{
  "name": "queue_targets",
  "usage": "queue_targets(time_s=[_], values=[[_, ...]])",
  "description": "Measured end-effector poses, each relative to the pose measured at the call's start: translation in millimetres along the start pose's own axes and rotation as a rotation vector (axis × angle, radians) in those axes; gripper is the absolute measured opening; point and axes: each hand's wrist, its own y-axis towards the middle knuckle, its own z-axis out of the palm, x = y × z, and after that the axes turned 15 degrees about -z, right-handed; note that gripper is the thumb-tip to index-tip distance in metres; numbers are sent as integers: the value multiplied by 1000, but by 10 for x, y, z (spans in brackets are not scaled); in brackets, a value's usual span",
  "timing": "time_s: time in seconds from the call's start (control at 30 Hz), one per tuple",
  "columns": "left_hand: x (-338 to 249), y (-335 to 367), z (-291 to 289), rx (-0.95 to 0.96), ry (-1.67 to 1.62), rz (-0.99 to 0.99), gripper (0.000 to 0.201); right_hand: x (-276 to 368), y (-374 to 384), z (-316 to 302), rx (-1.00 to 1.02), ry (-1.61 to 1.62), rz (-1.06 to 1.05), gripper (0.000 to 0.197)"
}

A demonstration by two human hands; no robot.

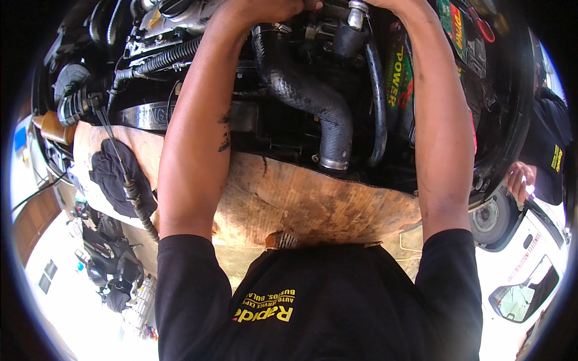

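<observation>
Both my arms reach forward over an open engine bay. At the upper edge, my left hand (277, 7) is partly cut off, just beyond the upper end of a thick black radiator hose (289, 84). My right hand (388, 3) is almost wholly out of the picture; its visible edge is beside a shiny metal cylindrical piece (357, 13) standing on a dark round part (350, 41). The fingers of both hands are too hidden to show what they hold. A metal clamp (333, 163) rings the hose's lower end. A thinner black hose (378, 96) runs alongside.
A green and red battery (398, 75) lies beneath my right forearm. Stained brown sheeting (313, 195) covers the car's front edge, with a black cloth (120, 174) on its left. Another person's hand (519, 182) shows at right, near a white vehicle (527, 265).
</observation>
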Motion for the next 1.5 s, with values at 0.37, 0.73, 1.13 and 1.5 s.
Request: queue_targets(time_s=[0.37,0.73,1.13,1.5], values=[[-13,-86,-134,134,54,-73,21,136,-25,-126,103,30,-8,28],[148,-30,-99,228,16,-54,23,104,34,39,52,-49,-31,27],[-45,-182,-212,160,37,-131,25,103,6,97,60,19,-67,22],[-77,-135,-158,152,10,-154,27,3,-12,0,89,20,-111,24]])
